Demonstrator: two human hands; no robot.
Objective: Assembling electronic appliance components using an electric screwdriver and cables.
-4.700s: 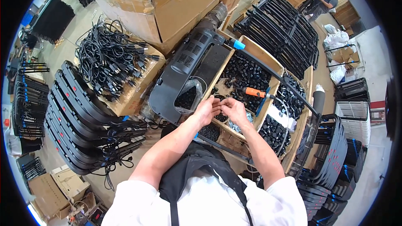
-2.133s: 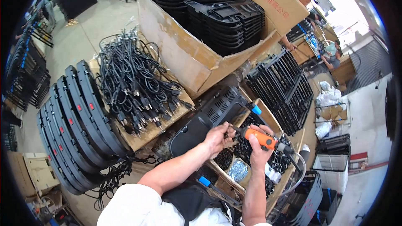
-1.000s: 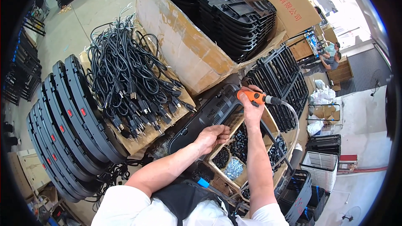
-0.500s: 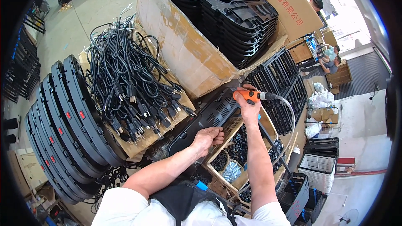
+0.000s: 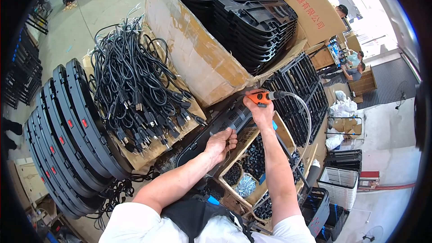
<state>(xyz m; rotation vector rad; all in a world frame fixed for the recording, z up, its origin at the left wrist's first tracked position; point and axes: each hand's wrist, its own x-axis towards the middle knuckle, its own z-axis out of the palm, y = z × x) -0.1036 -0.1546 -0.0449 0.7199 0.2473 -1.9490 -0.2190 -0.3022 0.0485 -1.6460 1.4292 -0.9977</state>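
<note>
My right hand (image 5: pixel 259 110) grips an orange powered screwdriver (image 5: pixel 262 96) with a pale hose running off its back end; its tip points down onto the far end of a long black plastic housing (image 5: pixel 211 128). My left hand (image 5: pixel 220 142) rests on the near part of that housing, fingers curled over its edge. The housing lies across a wooden tray (image 5: pixel 245 140) with compartments of black small parts (image 5: pixel 256 157) and silver screws (image 5: pixel 245 184).
A large cardboard box (image 5: pixel 198 58) full of stacked black plastic parts stands beyond. A box of black power cords (image 5: pixel 135 94) sits left, with rows of black oval panels (image 5: pixel 67 126) beside it. Black grilles (image 5: pixel 301 94) lie right. Other people work at far right (image 5: pixel 353 69).
My right hand lifted the orange screwdriver out of the tray area and carried it up to the far end of the housing. My left hand stayed on the housing.
</note>
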